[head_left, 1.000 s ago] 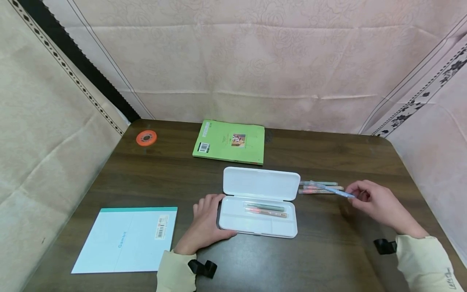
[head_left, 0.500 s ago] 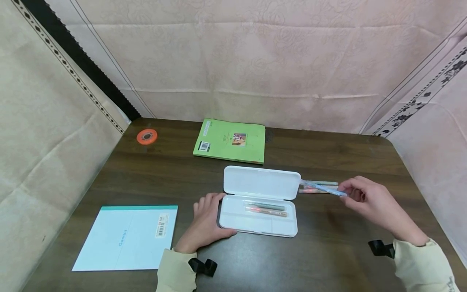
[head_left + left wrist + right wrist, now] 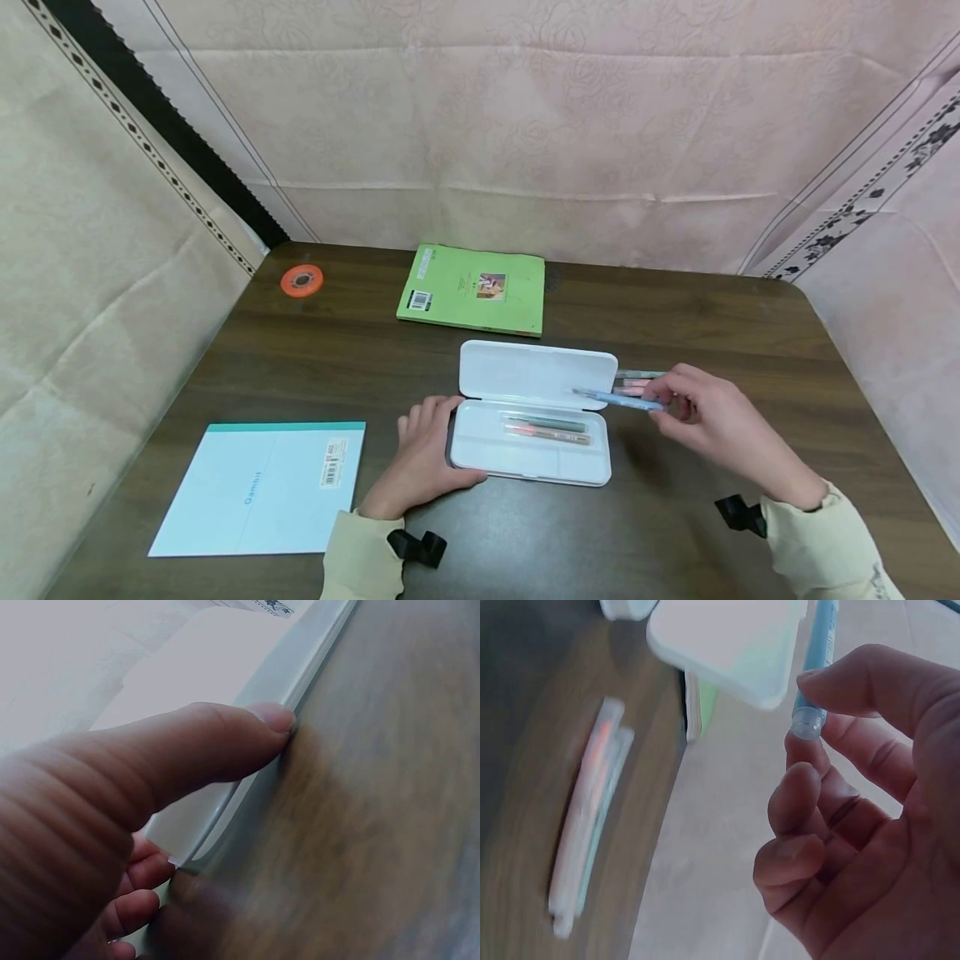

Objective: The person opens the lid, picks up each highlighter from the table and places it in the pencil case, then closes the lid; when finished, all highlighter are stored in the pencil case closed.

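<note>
An open white pencil case (image 3: 480, 454) lies on the table, its lid tipped back. Two pens (image 3: 555, 435), one greenish and one pinkish, rest inside its tray. My left hand (image 3: 420, 462) holds the case at its left end, thumb along the front edge and fingers at the left side; the left wrist view shows the thumb (image 3: 217, 742) against the rim. Between thumb and fingertips, my right hand (image 3: 708, 421) pinches a light blue pen (image 3: 617, 400) near its end, over the lid's right edge. Several pens (image 3: 589, 817) lie beside the case, partly hidden behind the right hand in the head view.
Behind the case is a green book (image 3: 472, 292). A light blue notebook (image 3: 262, 492) lies at the left, and an orange round disc (image 3: 302, 281) sits at the far left corner. Pale cloth (image 3: 525, 125) hangs behind the wooden table (image 3: 570, 542).
My right hand has moved left with the blue pen, bringing its far end over the lid of the case. The left hand has stayed on the case.
</note>
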Demonstrator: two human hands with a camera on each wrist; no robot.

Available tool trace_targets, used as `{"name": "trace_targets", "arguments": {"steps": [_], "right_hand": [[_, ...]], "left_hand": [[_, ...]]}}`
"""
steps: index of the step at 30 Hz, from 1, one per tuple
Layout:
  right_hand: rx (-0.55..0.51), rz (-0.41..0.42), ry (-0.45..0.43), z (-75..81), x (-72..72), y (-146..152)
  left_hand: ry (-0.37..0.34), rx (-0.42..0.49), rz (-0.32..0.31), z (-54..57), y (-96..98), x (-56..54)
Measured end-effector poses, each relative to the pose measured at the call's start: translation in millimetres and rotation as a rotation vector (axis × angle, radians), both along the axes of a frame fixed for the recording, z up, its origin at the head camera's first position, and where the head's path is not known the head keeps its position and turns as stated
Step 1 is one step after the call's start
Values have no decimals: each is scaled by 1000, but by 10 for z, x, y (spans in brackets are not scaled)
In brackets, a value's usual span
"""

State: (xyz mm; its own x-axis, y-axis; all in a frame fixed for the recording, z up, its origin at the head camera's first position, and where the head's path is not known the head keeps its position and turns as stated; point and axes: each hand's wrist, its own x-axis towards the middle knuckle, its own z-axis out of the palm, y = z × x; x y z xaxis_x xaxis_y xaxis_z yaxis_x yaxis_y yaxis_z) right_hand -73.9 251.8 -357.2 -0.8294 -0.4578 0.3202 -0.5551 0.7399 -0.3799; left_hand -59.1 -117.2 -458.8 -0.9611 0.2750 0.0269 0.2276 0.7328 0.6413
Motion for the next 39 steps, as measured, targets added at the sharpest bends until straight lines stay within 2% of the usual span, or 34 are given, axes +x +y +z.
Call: {"name": "trace_targets", "arguments": {"steps": [8,13,20,26,33,39], "right_hand": [[38,0,-151,-97,-42,-283],[73,7,-202,-191,-52,-371],[140,29,-184,-343,-54,-429],[156,45,-184,-435,-47,-480],[127,40,-198,-501,-50,-561],[90,16,-222,-478,-41,-575]], "left_hand": [[-3,-1,1,-10,8,-4],[-6,-1,-3,3,11,-5],[4,-3,-3,4,15,-7],[10,-6,-1,-1,13,-6],[12,-10,1,-8,8,-4],[10,-8,6,-12,8,-3]]}}
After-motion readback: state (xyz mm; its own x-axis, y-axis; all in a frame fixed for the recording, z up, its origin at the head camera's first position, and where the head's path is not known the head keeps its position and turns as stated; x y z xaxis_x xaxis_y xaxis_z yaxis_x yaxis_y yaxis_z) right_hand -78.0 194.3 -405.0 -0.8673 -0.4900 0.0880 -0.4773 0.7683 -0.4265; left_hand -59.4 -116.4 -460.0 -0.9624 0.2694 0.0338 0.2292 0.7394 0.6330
